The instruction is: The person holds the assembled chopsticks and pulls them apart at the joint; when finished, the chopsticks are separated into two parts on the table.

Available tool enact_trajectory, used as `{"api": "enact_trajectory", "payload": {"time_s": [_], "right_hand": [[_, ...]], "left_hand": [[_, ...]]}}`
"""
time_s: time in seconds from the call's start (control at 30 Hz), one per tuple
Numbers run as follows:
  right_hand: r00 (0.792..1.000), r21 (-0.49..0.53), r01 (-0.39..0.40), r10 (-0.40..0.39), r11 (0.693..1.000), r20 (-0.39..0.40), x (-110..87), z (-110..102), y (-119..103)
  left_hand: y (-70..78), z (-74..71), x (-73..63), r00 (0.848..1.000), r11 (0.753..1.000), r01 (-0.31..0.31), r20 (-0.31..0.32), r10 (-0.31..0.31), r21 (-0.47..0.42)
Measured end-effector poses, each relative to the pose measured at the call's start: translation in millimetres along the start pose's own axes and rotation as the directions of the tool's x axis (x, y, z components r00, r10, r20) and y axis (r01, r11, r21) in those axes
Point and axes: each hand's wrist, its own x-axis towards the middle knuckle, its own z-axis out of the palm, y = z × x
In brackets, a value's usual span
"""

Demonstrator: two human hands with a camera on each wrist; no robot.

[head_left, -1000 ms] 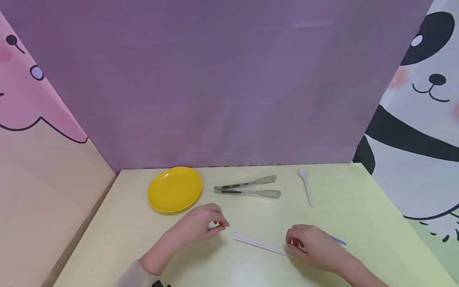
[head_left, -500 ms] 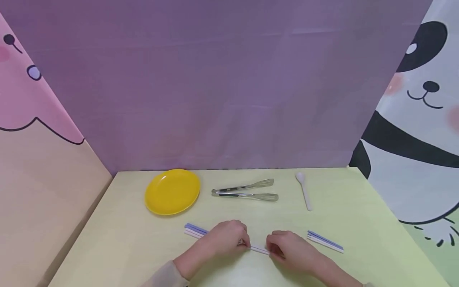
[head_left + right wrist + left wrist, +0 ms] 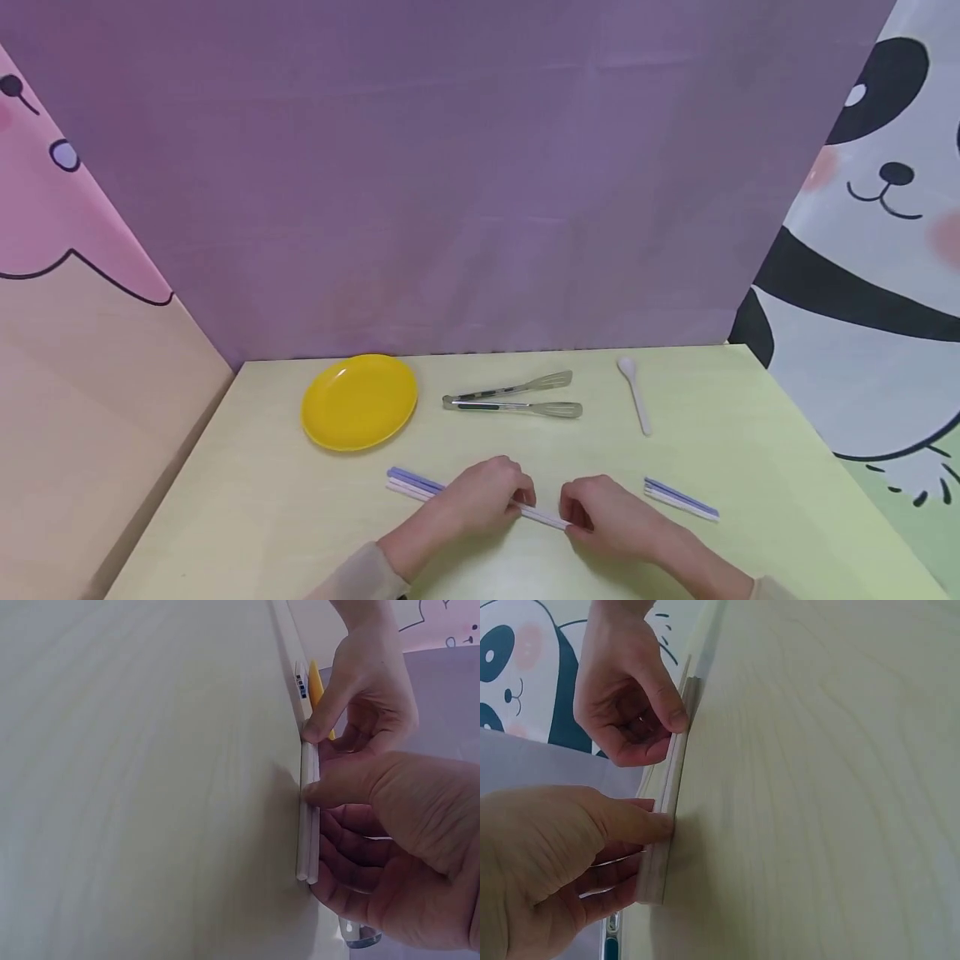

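Between my hands lies a pair of pale pinkish chopsticks (image 3: 545, 517), low at the tabletop. My left hand (image 3: 489, 496) pinches them toward one end, its thumb along the near side. Close by on the right, my right hand (image 3: 613, 515) pinches the other end. The right wrist view shows the two chopsticks (image 3: 308, 840) side by side, with their ends level. Left of my left hand are blue and pale chopsticks (image 3: 409, 481), partly hidden by it. Another blue and pale group of sticks (image 3: 680, 500) lies beyond my right wrist.
A yellow plate (image 3: 360, 403) stands at the back left of the pale table (image 3: 247, 492). Metal tongs (image 3: 513, 407) lie spread at the back middle, with a pale spoon (image 3: 635, 396) to their right. A purple backdrop (image 3: 480, 183) rises behind.
My left hand has moved right from the left chopsticks to the middle pair and taken hold of it. My right hand has shifted slightly left, uncovering the right group.
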Motion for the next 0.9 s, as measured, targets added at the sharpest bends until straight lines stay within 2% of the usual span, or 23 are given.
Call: {"api": "enact_trajectory", "payload": {"time_s": [0.13, 0.27, 0.37, 0.5, 0.63, 0.73, 0.8, 0.9], "right_hand": [[1.0, 0.035, -0.001, 0.001, 0.999, 0.02, -1.8, 6, 0], [1.0, 0.029, 0.027, -0.028, 0.999, 0.013, -0.9, 7, 0], [0.999, 0.001, 0.048, -0.048, 0.999, -0.003, 0.5, 5, -2], [0.997, -0.04, 0.066, -0.068, 0.997, -0.041, 1.3, -4, -5], [0.994, -0.04, 0.078, -0.081, 0.996, -0.079, 4.4, -16, -8], [0.992, -0.026, 0.09, -0.092, 0.996, -0.085, 6.2, -22, -9], [0.99, -0.018, 0.111, -0.112, 0.994, -0.08, 6.8, -26, -10], [0.989, -0.009, 0.134, -0.134, 0.991, -0.069, 7.1, -33, -13]], "left_hand": [[-0.1, 6.2, -3.4, 1.0, 0.999, 0.014, 0.0, -0.014, -0.05], [-1.0, 6.7, -5.9, 1.0, 0.998, 0.01, -0.017, -0.011, -0.058], [-0.9, 3.9, -5.1, 0.999, 0.999, 0.009, -0.037, -0.011, -0.053], [0.5, -2.1, -2.2, 0.995, 0.998, 0.009, -0.098, -0.015, -0.057], [2.0, -12.7, -0.8, 0.989, 0.997, 0.004, -0.148, -0.015, -0.074], [4.2, -17.6, -1.8, 0.987, 0.996, -0.01, -0.163, -0.005, -0.088], [6.0, -18.2, -2.8, 0.984, 0.997, -0.025, -0.178, 0.011, -0.075], [9.7, -17.6, -4.7, 0.978, 0.999, -0.037, -0.206, 0.036, -0.001]]}}
